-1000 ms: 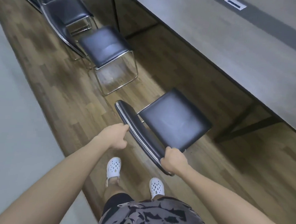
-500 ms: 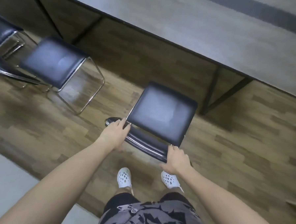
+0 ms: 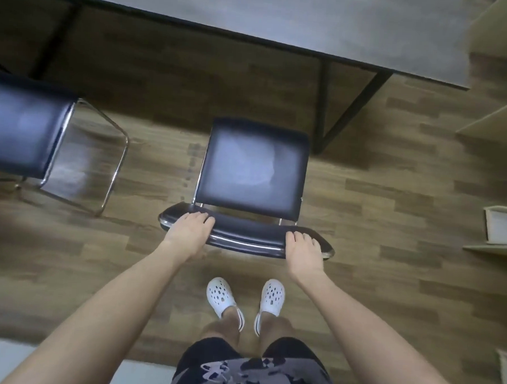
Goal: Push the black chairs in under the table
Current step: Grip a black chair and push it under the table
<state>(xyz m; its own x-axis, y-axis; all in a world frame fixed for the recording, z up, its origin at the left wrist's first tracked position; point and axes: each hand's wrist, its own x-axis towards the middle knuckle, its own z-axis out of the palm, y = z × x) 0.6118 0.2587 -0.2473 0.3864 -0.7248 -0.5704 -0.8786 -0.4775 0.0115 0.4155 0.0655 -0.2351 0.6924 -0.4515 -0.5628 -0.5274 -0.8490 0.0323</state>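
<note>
- Since half a second ago: the black chair (image 3: 252, 168) has turned to sit square to the surface (image 3: 284, 23); before, it stood skewed. Both hands have stayed on its backrest (image 3: 244, 235).
- Left hand (image 3: 190, 232): fingers (image 3: 204, 217) curl over the top of the backrest near its left end and grip it. The thumb is hidden.
- Right hand (image 3: 303, 250): fingers (image 3: 295, 236) curl over the top near the right end, gripping in the same way.
- Both forearms are stretched forward and bare.
- Black chair: seat faces the surface, with its front edge short of the surface's dark edge. A strip of wooden floor (image 3: 393, 199) shows between them, so the chair is not yet under.
- A dark table leg (image 3: 321, 107) stands just beyond the seat's right front corner.
- Second black chair (image 3: 23, 130): to the left, well apart, chrome frame showing, also out from under the surface.
- White clogs (image 3: 222, 296) stand on the floor behind the backrest.
- Pale shelves (image 3: 500, 116) at far right.
</note>
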